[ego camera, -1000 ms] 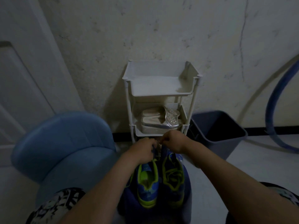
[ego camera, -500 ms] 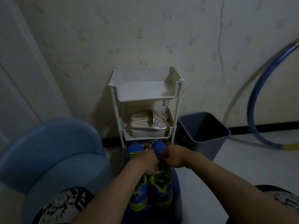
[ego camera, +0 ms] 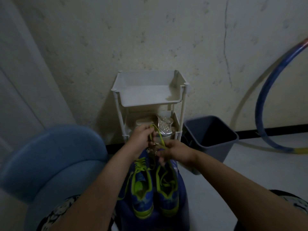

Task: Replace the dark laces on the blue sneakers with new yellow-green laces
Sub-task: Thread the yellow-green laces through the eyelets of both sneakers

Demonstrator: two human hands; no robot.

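Item: blue sneakers, one pair, toes at the far edge of a dark blue seat between our knees. Left-hand shoe: yellow-green crossings in place. Right-hand shoe: lacing loose. Yellow-green lace: runs between our hands. Left hand clenched round it, raised; right hand pinching it above the toes. Handling, in our judgement: even both ends, keep the lace flat, snug each crossing before the next eyelet.
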